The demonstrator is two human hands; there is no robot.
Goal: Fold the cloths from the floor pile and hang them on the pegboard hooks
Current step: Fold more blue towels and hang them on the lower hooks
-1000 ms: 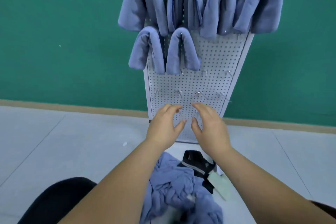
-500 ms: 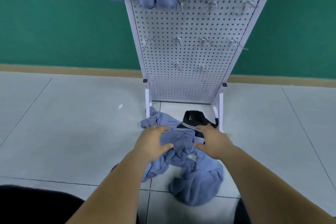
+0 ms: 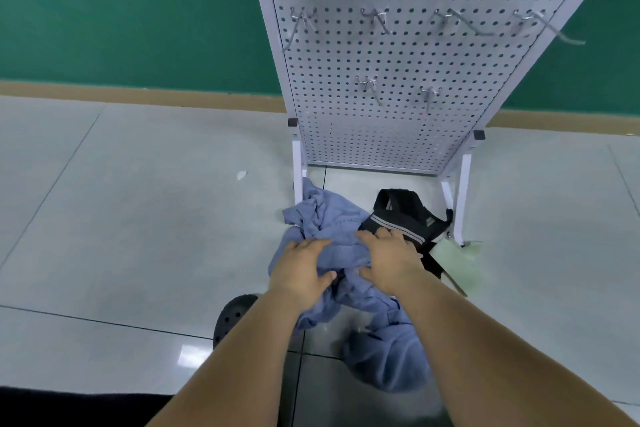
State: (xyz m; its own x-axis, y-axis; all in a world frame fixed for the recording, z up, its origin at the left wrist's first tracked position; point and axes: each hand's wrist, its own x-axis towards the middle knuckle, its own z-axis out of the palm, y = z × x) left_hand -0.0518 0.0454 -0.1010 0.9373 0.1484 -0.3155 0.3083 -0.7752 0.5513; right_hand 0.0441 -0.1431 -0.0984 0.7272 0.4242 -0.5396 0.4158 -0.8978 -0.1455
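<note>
The left hand [image 3: 300, 271] and right hand [image 3: 390, 257] rest side by side, fingers loose, on the cloths [image 3: 327, 217]. The pegboard [image 3: 381, 139] stands just behind.

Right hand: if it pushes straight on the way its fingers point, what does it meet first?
Most likely the black striped garment, lying just past the fingertips of the right hand, beside the blue cloth pile; depth is hard to judge.

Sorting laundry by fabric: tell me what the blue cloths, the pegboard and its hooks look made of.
Blue cloths: soft matte fabric, perhaps cotton; limp crumpled folds.
Pegboard: white painted sheet metal, seemingly; rigid, evenly punched holes.
Hooks: bare shiny metal wire; they glint.
</note>
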